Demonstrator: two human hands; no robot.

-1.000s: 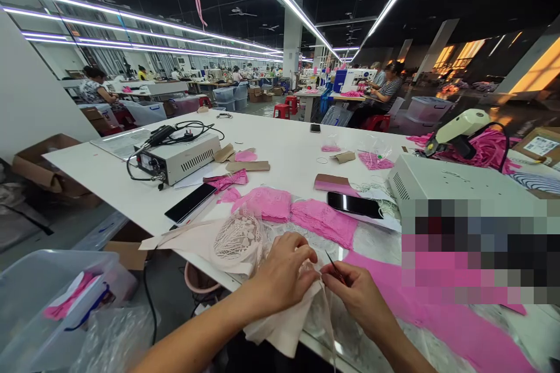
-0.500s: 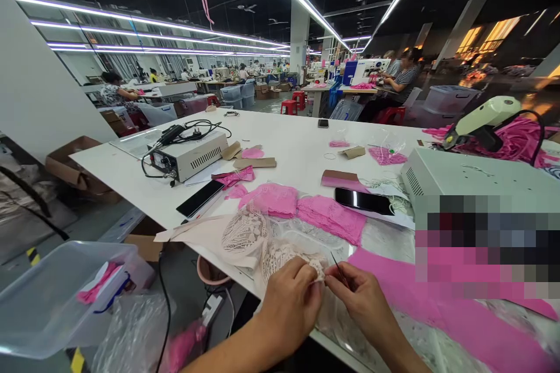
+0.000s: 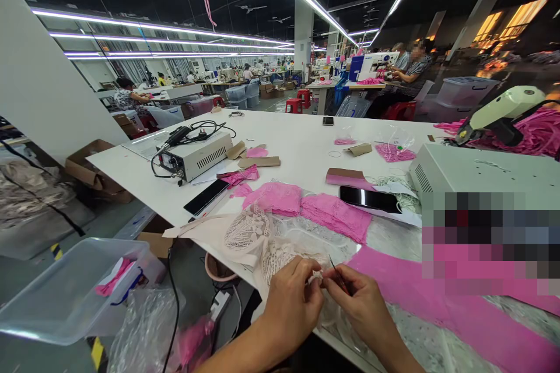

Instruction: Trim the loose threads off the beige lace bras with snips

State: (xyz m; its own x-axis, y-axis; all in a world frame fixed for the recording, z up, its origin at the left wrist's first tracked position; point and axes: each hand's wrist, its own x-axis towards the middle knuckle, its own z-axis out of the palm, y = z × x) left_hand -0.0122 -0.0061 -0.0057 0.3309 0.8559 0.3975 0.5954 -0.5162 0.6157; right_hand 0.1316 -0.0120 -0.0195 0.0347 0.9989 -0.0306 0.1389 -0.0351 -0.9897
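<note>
A beige lace bra (image 3: 247,232) lies across the table's near edge, one lace cup facing up. The fingers of my left hand (image 3: 294,297) are pinched on the edge of its nearer lace cup (image 3: 280,257). Close beside it, my right hand (image 3: 361,300) is closed around a thin, dark, pointed tool (image 3: 336,268), its tip pointing up and left; its exact kind is unclear. The right thumb and forefinger meet at the lace edge, almost touching the left fingertips. What lies between those fingertips is too small to make out.
Folded pink lace pieces (image 3: 335,215) and a long pink cloth (image 3: 420,285) lie on the white table (image 3: 284,131). Two phones, one a black phone (image 3: 370,199), lie nearby. A grey box with cables (image 3: 201,154) stands left, a pale green machine (image 3: 485,169) right. Below is a clear bin (image 3: 48,297).
The view has turned slightly left, so the scene sits farther right. Both hands stay at the lace edge, with small finger shifts; the dark tool remains in the right hand.
</note>
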